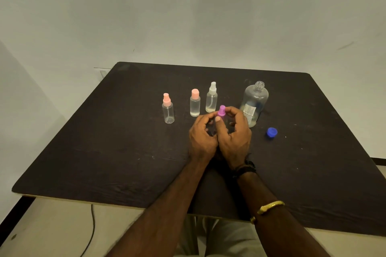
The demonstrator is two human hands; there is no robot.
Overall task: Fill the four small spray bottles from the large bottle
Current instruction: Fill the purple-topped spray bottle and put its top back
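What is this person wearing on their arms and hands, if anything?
Both forearms are bare, no sleeves in view. The right wrist carries a dark band, and a gold bangle sits farther up that forearm. The left arm wears nothing visible. No gloves.

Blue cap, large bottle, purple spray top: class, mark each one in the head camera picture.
blue cap (272,132): head view, middle of its top.
large bottle (256,96): head view, clear wall above the label.
purple spray top (221,109): head view, its upper side.
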